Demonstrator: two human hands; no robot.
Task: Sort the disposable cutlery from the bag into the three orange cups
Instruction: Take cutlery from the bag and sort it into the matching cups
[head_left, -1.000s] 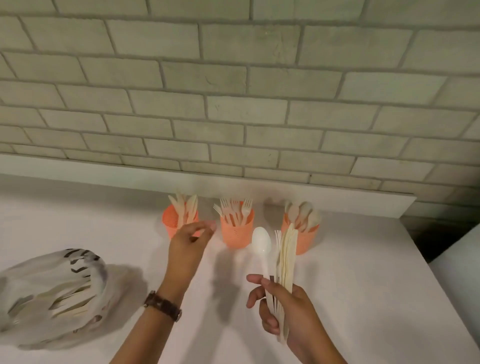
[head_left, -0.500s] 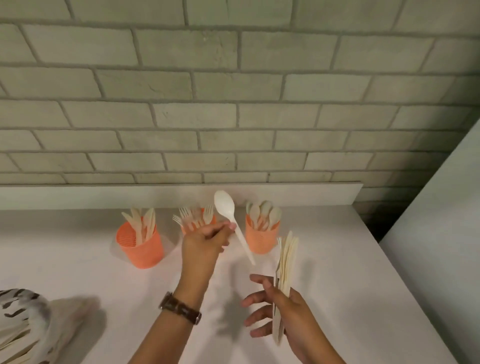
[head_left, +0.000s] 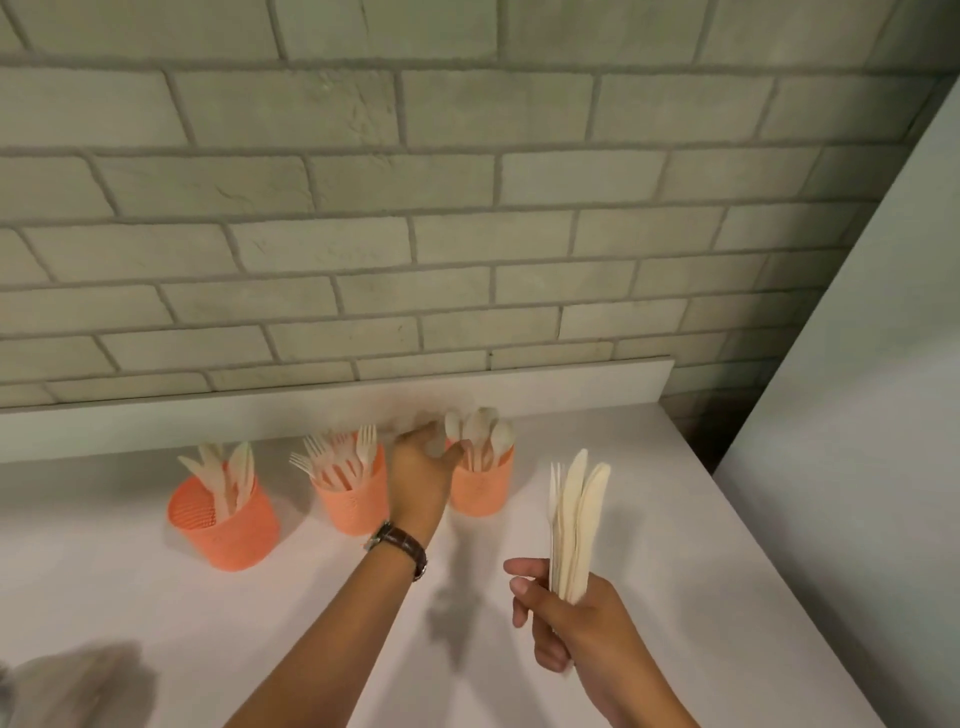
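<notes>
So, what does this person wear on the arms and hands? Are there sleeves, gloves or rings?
Both forearms are bare as far as the picture shows: no sleeves, no gloves. The left hand has at its wrist a watch with a dark brown strap and a silver-coloured case edge. The right hand shows no ring or band.
</notes>
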